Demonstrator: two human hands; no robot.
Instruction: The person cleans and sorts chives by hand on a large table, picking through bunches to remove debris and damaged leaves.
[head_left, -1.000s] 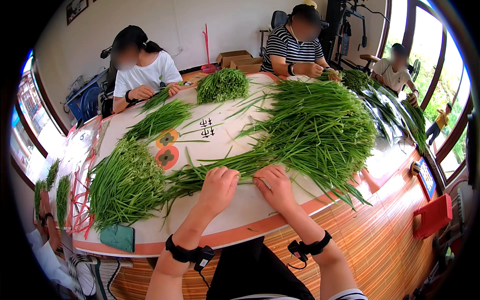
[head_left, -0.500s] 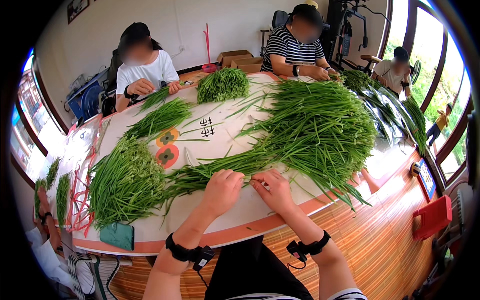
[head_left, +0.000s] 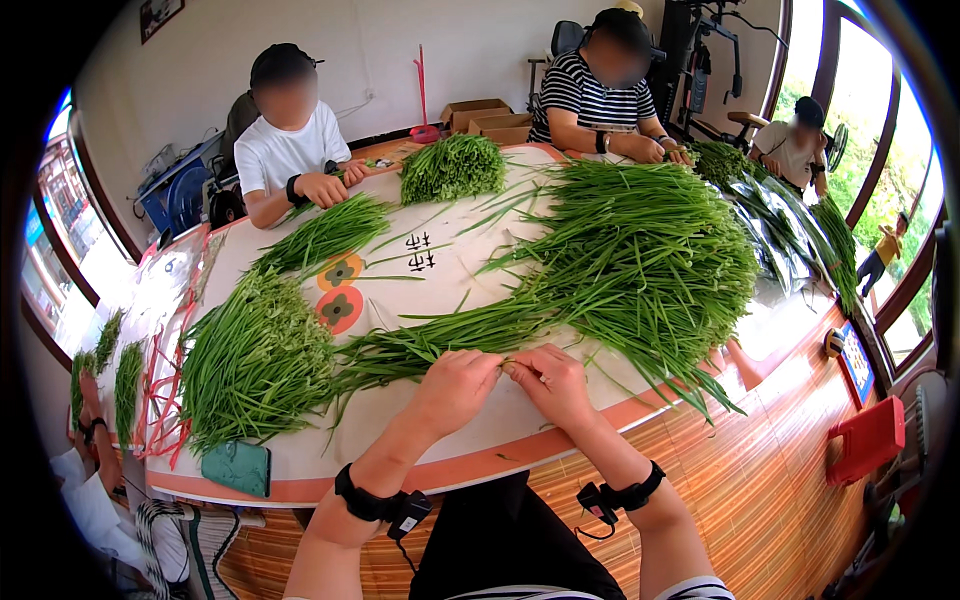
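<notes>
Near the table's front edge, my left hand point(head_left: 460, 386) and my right hand point(head_left: 549, 382) meet, fingertips pinched together. Between them shows a small bit of a thin green chive stem point(head_left: 508, 364); most of it is hidden by the fingers. Just beyond my knuckles lies a loose strand of long green chives point(head_left: 440, 338), stretching from the left pile to the right one. The big pile of chives point(head_left: 650, 250) spreads out on the right. A smaller pile with budded tips point(head_left: 258, 365) lies to my left.
A green phone case or wallet point(head_left: 236, 469) lies at the table's front left, near red ties point(head_left: 160, 400). More chives point(head_left: 455, 168) stand bunched at the back. Co-workers sit around the table point(head_left: 400, 455), one handling chives point(head_left: 335, 232). A red stool point(head_left: 868, 440) stands on the floor at right.
My hands have drawn slightly closer together, fingertips still pinched. Across the table, the person in white has lowered their hands toward the chives and brought them together.
</notes>
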